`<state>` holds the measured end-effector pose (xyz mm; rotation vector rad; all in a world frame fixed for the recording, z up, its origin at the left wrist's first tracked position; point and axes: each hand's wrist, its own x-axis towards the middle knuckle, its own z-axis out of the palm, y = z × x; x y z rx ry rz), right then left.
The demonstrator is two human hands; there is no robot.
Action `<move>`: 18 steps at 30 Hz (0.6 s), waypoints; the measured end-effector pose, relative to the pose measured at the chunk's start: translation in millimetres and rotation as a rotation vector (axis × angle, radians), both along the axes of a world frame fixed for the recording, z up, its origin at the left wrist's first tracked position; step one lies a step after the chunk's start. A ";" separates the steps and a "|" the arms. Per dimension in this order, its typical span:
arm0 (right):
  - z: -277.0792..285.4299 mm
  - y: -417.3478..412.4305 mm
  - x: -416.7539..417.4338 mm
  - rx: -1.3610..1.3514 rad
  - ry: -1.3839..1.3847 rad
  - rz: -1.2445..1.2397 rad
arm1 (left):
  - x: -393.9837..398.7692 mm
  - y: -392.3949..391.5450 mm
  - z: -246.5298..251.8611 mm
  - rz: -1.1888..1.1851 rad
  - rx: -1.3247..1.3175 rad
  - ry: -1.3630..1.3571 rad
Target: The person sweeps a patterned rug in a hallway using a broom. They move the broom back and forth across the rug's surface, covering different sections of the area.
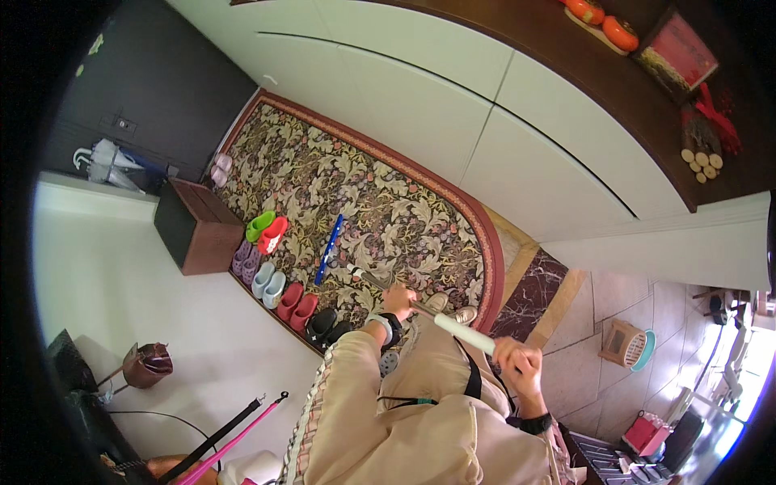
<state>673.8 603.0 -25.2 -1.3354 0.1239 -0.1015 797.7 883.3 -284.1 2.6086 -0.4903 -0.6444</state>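
Observation:
My left hand (399, 301) is closed around the metal shaft of a long-handled floor tool with a narrow blue head (330, 248). Higher up, my right hand (520, 364) grips the end of its white handle (464, 333). The blue head lies across the floral rug (394, 212); whether it is a squeegee, brush or mop cannot be told. Dark bands circle both my wrists. My beige shoes (436, 302) stand on the rug near its rounded end, below the shaft.
Along the rug's left edge stand several pairs of clogs, among them red ones (297, 306) and light blue ones (268, 285). A brown box (203, 227) sits farther along. White cabinets (418, 115) border the far side. A slatted basket (621, 344) stands on the tiles at right.

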 end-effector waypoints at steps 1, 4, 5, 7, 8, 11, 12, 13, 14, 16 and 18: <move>8.5 -2.1 -8.5 -0.048 0.028 -0.013 | -6.4 -2.0 1.8 -0.062 -0.045 0.033; 41.7 -33.4 -39.2 -0.111 0.060 -0.187 | -9.3 -57.6 31.1 -0.300 -0.211 0.143; 57.8 -48.5 -51.3 -0.070 0.043 -0.319 | -7.6 -86.5 50.0 -0.397 -0.278 0.196; 101.9 -88.5 -69.9 -0.205 0.044 -0.355 | -22.1 -140.4 75.9 -0.500 -0.447 0.167; 124.7 -104.9 -78.6 -0.239 0.014 -0.386 | -30.8 -167.0 82.8 -0.534 -0.548 0.234; 199.1 -88.1 -73.1 -0.235 -0.080 -0.527 | -38.0 -229.2 127.9 -0.639 -0.711 0.423; 212.3 -94.3 -70.2 -0.273 -0.140 -0.310 | -41.5 -239.7 132.0 -0.641 -0.741 0.364; 218.8 -90.5 -66.4 -0.285 -0.161 -0.300 | -45.3 -247.0 134.9 -0.641 -0.772 0.305; 216.9 -90.4 -66.1 -0.276 -0.173 -0.393 | -47.3 -247.9 134.0 -0.649 -0.759 0.318; 215.6 -102.4 -57.9 -0.303 -0.257 -0.304 | -39.2 -245.2 139.9 -0.658 -0.720 0.336; 202.6 -118.8 -54.2 -0.196 -0.254 -0.339 | -35.2 -226.3 137.7 -0.609 -0.737 0.314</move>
